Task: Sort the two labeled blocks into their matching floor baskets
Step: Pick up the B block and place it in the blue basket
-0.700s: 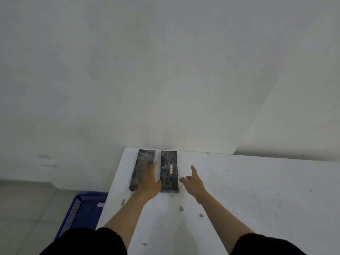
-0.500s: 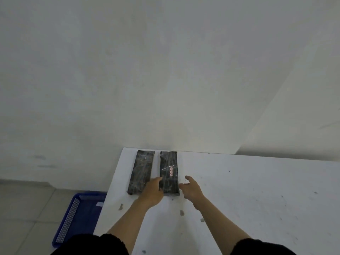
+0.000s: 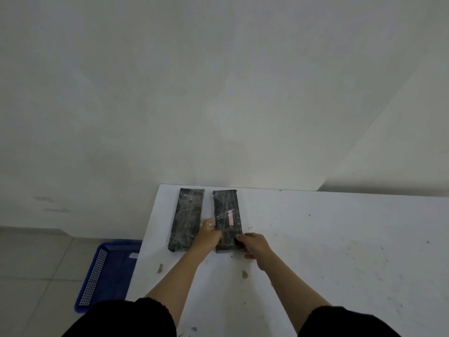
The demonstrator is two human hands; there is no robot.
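Two long dark wrapped blocks lie side by side at the far left corner of the white table. The right block carries a small red-and-white label; the left block shows no label from here. My left hand grips the near left edge of the labelled block, fingers curled onto its top. Against that block's near right edge, my right hand has its fingers wrapped around the side. The block still rests on the table.
A blue plastic basket with perforated walls sits on the tiled floor left of the table, partly hidden by its edge. White walls stand close behind the table. The tabletop is stained with small dark marks.
Both hands have closed in on the labelled block's near end; earlier they hovered open over the blocks, the left hand lying across both.
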